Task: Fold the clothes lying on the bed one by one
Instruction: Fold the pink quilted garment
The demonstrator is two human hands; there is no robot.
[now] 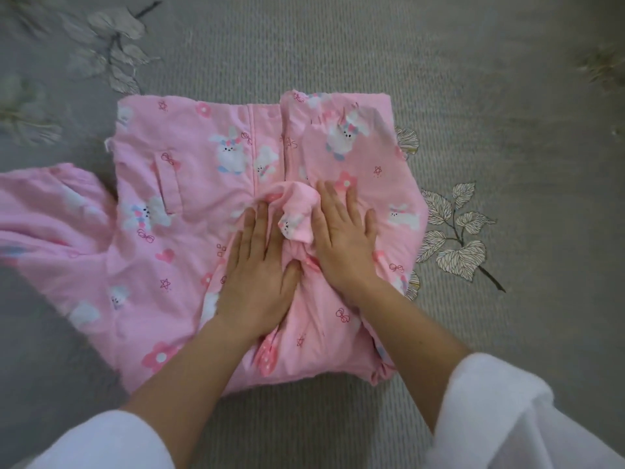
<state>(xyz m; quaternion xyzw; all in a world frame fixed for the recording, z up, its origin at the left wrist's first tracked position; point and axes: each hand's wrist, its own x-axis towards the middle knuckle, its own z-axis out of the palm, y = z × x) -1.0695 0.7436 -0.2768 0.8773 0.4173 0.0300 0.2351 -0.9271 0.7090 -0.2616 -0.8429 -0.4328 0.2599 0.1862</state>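
A pink padded jacket (189, 184) printed with white rabbits, flowers and bows lies spread on the grey bed cover (338, 45). Its right sleeve is folded across the front, and the cuff (297, 214) bunches up between my hands. My left hand (260, 265) presses flat on the fabric just left of the cuff. My right hand (341, 238) presses flat just right of it, fingers straight. The left sleeve (47, 214) trails out to the left edge, blurred.
The bed cover has a ribbed weave with embroidered leaf sprigs, one to the right (453, 231) and one at the upper left (115, 52). Bare cover surrounds the jacket. My white sleeves (500, 418) fill the bottom corners.
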